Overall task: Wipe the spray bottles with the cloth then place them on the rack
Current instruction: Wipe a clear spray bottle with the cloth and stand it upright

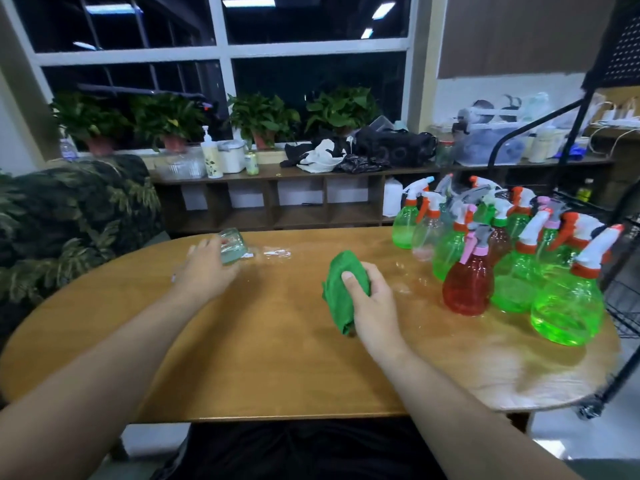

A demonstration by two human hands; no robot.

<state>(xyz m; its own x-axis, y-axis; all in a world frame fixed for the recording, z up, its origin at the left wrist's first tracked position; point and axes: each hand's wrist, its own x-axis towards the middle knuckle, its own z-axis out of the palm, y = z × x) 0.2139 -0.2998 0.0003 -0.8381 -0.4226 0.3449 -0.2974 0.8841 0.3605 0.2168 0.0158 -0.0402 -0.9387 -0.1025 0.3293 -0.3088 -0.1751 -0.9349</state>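
A clear spray bottle [234, 250] lies on its side on the wooden table [277, 358], blurred, its white head pointing right. My left hand [204, 270] holds its base end, fingers curled onto it. My right hand [372, 306] grips a bunched green cloth [341, 289] near the table's middle, apart from that bottle. Several spray bottles stand clustered at the table's right end: green ones [568, 306], a red one [467, 289], a clear one [427, 233], with white, orange and pink trigger heads. A black wire rack [623, 306] stands just right of the table.
A leaf-patterned armchair [69, 220] sits at the left. Behind the table runs a low cubby shelf [277, 206] with potted plants, containers and dark bags on top. Wet streaks [401, 282] shine on the table by the bottles.
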